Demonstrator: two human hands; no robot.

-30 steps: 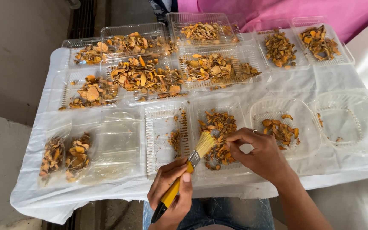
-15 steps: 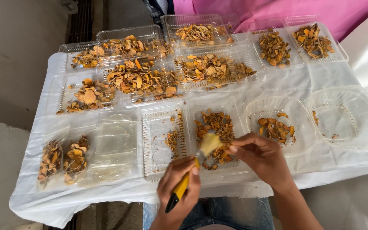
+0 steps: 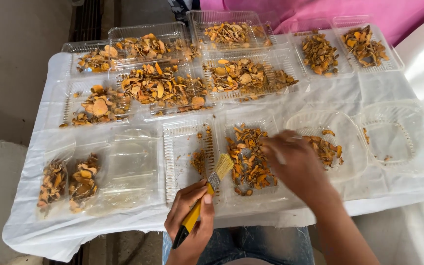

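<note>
While the left hand point(image 3: 191, 216) grips a yellow-handled brush point(image 3: 206, 194), bristles over the clear tray point(image 3: 251, 128) of orange slices point(image 3: 249, 162), the right hand point(image 3: 293, 162) hovers there; blurred, finger state unclear.

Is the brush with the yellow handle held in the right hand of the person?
No, the left hand grips the yellow-handled brush, while the right hand is over a clear tray of orange slices.

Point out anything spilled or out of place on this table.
Little stands out. A few orange crumbs lie scattered in the clear tray left of the brush, and the white cloth hangs rumpled at the near left corner. The other trays hold their slices.
</note>
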